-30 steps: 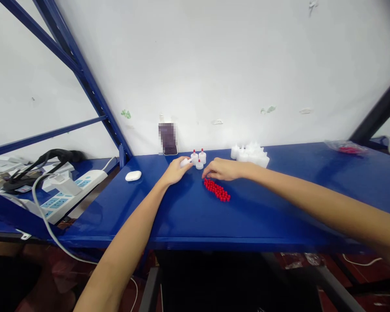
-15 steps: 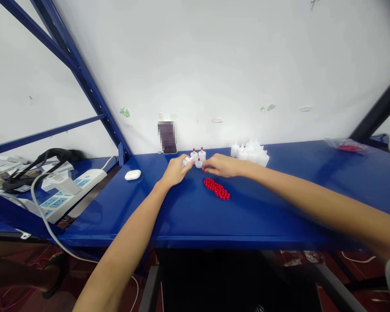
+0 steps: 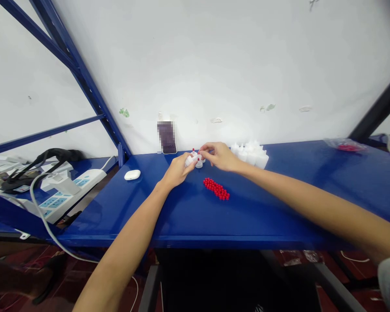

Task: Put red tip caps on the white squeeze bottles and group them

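My left hand is closed around a small white squeeze bottle, tilted to the right. Thumb and forefinger of my right hand pinch a tiny red cap at the bottle's tip; whether the cap touches the tip I cannot tell. Just behind and beside my fingers stand a few white bottles with red caps, partly hidden, among them a short bottle. Nearer the front edge, a pile of red caps lies on the blue table.
Several uncapped white bottles stand in a cluster to the right. A phone leans on the wall, and a white earbud case lies at left. Further left are a power strip and cables. A plastic bag with red contents lies far right.
My right hand has risen from just above the cap pile to the bottle tip, carrying a red cap. The bottle in my left hand has turned slightly, its tip more to the right.
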`<state>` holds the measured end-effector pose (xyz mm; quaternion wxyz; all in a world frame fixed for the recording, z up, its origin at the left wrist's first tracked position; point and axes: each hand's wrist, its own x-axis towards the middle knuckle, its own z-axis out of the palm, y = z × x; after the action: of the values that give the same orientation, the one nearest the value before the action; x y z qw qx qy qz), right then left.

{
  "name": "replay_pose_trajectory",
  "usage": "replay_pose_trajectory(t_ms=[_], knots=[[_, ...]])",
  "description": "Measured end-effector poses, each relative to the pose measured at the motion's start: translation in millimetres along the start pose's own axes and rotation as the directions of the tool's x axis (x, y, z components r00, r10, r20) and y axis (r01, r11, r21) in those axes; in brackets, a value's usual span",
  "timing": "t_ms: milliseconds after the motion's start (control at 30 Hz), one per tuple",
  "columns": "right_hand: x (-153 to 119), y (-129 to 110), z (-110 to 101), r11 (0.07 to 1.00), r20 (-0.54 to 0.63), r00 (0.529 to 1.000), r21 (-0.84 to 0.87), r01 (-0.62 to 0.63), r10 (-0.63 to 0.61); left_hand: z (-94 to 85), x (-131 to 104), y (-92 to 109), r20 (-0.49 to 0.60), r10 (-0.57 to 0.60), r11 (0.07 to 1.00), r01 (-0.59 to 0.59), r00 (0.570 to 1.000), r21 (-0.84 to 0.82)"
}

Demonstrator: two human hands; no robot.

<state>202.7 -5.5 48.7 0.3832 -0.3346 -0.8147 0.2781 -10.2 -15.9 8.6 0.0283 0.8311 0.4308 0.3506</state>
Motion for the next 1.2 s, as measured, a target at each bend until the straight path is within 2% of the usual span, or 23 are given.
replay_pose_trajectory(t_ms=[100, 400, 567, 667, 733, 833, 900, 1000, 1100, 1200], knots=[[-1, 1, 1, 1.000, 0.000, 1.000, -0.017, 0.009, -0.009, -1.0, 0, -3, -0.015, 0.003, 1.000, -0.003, 1.000, 0.011], [-3, 5, 4, 0.998, 0.110, 0.993, 0.040, 0.046, -0.050, -4.9, 0, 2, -0.018, 0.003, 0.999, -0.003, 1.000, 0.040], [-2, 6, 0, 0.941, 0.265, 0.938, -0.194, 0.278, -0.223, -5.6, 2, 9, -0.033, 0.014, 0.998, -0.012, 0.999, 0.055], [0, 5, -2, 0.900, 0.258, 0.934, -0.295, 0.320, -0.247, -7.0, 4, 12, -0.062, 0.018, 0.997, -0.013, 0.998, 0.080], [1, 4, 0, 0.904, 0.242, 0.939, -0.294, 0.310, -0.243, -8.3, 5, 12, -0.085, 0.028, 0.994, -0.019, 0.996, 0.105], [1, 2, 4, 0.940, 0.252, 0.941, -0.196, 0.278, -0.226, -10.2, 6, 11, -0.059, 0.053, 0.989, -0.044, 0.997, 0.143], [1, 1, 6, 0.970, 0.241, 0.952, -0.100, 0.220, -0.190, -10.6, 6, 11, -0.015, 0.059, 0.988, -0.056, 0.998, 0.141], [5, 4, 5, 0.992, 0.157, 0.981, -0.041, 0.119, -0.111, -11.2, 7, 11, 0.019, 0.070, 0.991, -0.072, 0.997, 0.110], [18, 10, -4, 0.993, 0.043, 0.999, -0.117, 0.010, -0.005, -14.9, 7, 4, -0.002, 0.033, 0.993, -0.033, 0.999, 0.110], [32, 17, -14, 0.948, 0.056, 0.995, -0.313, -0.060, 0.081, -20.6, 3, -8, -0.022, -0.065, 0.990, 0.067, 0.998, 0.122]])
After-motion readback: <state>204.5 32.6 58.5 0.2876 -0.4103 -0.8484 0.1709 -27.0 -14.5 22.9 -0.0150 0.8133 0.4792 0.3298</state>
